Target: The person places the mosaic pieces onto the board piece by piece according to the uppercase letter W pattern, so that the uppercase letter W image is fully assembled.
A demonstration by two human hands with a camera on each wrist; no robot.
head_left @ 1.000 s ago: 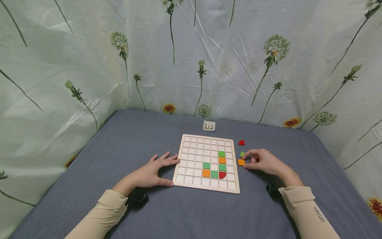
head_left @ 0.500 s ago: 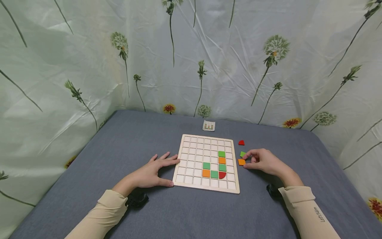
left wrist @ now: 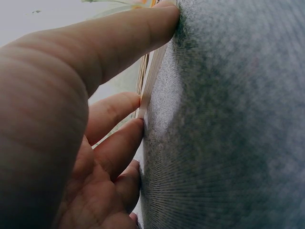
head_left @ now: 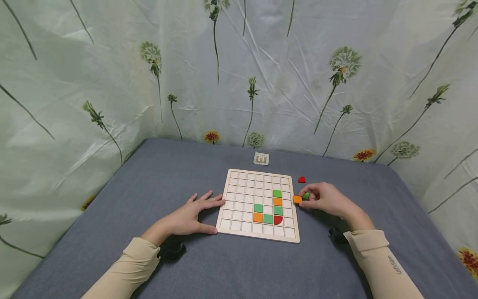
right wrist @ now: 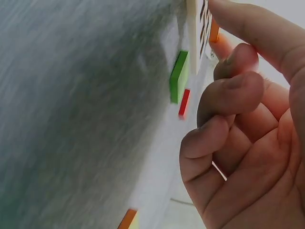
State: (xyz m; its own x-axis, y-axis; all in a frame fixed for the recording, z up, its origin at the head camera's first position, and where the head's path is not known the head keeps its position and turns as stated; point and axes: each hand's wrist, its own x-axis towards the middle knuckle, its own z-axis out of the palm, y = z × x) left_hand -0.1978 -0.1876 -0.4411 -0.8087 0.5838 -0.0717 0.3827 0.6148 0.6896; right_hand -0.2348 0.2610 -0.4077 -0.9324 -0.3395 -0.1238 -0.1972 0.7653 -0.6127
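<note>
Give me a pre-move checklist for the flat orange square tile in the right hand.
1. Flat orange square tile pinched by right hand: ok.
2. Pale wooden grid board touched at its left edge by left hand: ok.
3. Held tile seated in a cell: not ok, it is at the board's right rim.
4. Loose flat green tile clear of right-hand fingers: cannot tell, partly hidden in head view.
5. Loose red quarter-circle tile clear of right hand: ok.
6. Small white patterned card readable: not ok, details too small.

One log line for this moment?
right hand: pinches orange tile | left hand: touches board | loose green tile, red piece: on table
</note>
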